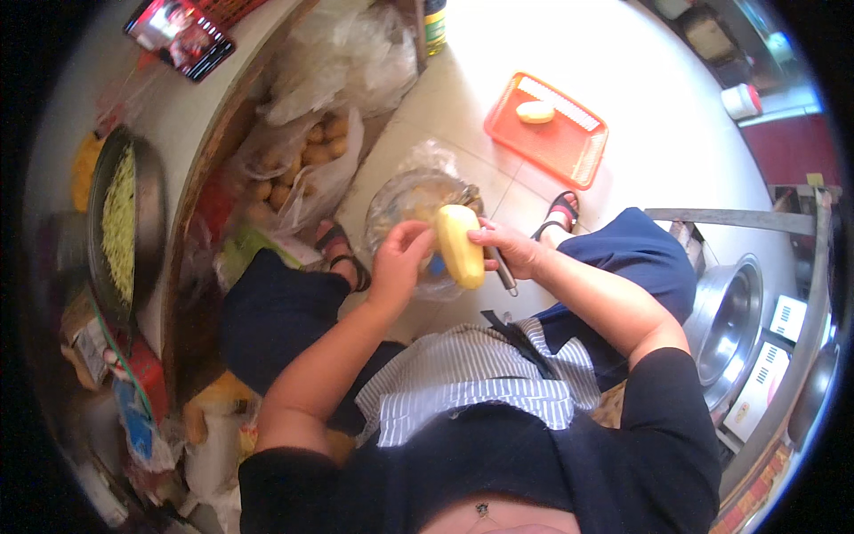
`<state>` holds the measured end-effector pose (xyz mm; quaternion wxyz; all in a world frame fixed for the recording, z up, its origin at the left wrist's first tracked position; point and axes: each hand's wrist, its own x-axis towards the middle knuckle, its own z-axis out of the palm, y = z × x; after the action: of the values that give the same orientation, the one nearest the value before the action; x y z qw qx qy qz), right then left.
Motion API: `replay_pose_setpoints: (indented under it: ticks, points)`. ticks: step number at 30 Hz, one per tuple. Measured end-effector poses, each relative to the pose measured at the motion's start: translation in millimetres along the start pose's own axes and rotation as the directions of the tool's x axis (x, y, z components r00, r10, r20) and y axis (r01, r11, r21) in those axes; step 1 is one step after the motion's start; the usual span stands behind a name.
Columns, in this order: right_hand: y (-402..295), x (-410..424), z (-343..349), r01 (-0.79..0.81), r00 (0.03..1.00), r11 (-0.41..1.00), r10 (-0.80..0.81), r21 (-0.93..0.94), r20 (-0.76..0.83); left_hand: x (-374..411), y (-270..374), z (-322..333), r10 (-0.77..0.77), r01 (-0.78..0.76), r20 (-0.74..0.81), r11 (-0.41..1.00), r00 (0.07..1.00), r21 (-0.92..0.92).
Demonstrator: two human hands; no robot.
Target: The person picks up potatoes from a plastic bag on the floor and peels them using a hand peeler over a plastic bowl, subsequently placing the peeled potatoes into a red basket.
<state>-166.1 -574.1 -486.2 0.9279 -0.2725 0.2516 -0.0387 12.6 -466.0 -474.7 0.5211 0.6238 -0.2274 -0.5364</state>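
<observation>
A peeled yellow potato (460,250) is in my right hand (512,248), with the thumb over its side. The same hand also keeps a metal-handled tool (505,274), which looks like a peeler; its head is hidden. My left hand (403,257) is bent at the potato's left side, fingertips close together; whether they touch it or pinch something is unclear. Beneath both hands stands a round bin (393,193) lined with clear plastic, seemingly with scraps inside. Beyond it, another peeled potato (536,112) lies in an orange plastic basket (495,127) on the floor.
Unpeeled potatoes (317,150) fill a plastic bag at left under a counter (220,127). On that counter are a pan (150,200) of pale shreds and a lit phone (180,40). An oil bottle (435,30) stands ahead. Metal basins (730,314) are stacked at right.
</observation>
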Motion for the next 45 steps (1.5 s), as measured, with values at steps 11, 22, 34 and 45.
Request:
replay_pose_setpoints:
  ticks: [11, 22, 34, 45]
  points:
    - [-51, 46, -246, 0.46, 0.536, 0.881, -0.176, 0.111, -0.826, 4, -14, -2, -0.262, 0.275, 0.124, 0.956, 0.957, -0.105]
    - [-25, 68, -351, 0.659, 0.323, 0.739, -0.109, 0.141, -0.94, -2, -22, -6, -0.329, 0.346, 0.191, 0.936, 0.925, -0.059]
    - [-57, 85, -203, 0.498, 0.496, 0.867, -0.267, 0.018, -0.826, -7, -20, -9, -0.207, 0.221, 0.272, 0.975, 0.94, -0.02]
    - [-22, 11, 88, 0.386, 0.623, 0.511, -0.758, -0.768, -0.191, 6, -23, -18, 0.104, -0.103, 0.086, 0.994, 0.991, -0.024]
